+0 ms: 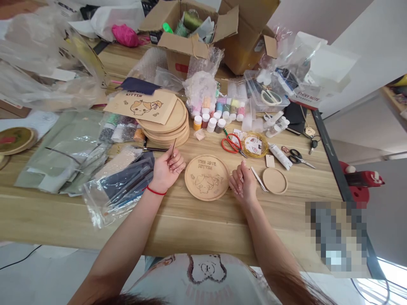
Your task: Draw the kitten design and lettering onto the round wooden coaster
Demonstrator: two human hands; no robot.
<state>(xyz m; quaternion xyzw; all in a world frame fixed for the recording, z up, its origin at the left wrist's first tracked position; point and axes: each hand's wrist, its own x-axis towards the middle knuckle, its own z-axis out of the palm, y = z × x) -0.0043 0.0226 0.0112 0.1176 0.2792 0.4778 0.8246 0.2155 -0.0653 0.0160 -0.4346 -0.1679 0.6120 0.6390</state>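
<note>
Pinching a thin brown stick [173,147] between thumb and fingers, the left hand [168,168] sits just beside the left rim of a round wooden plate [206,177], with the stick's tip poking upward. The right hand [243,182] is over at the plate's other side, thumb up and fingers curled in toward the palm, and honestly I can't tell if anything's tucked inside or if it's touching the rim. So the plate lies flat on the table [203,231] right between the two hands, and it's got a cat drawing plus some lettering on it. Also a red bracelet [156,192] on the left wrist

Going out to the right, there's a pair of white tweezers [259,178] near the right hand, then a small wooden dish [275,181]. Up from those you get red-handled scissors [232,145], a coil of gold wire [264,148], a white tube [280,156] and black scissors [296,156]

Out past the left hand: clear plastic bags [117,197] with long thin things inside, and a stack of wooden plates [168,137] with a cat card [143,108] on top. Little paint jars [212,124] are bunched behind the middle plate, and way at the back is an open cardboard box [181,46] stuffed with odds and ends
</note>
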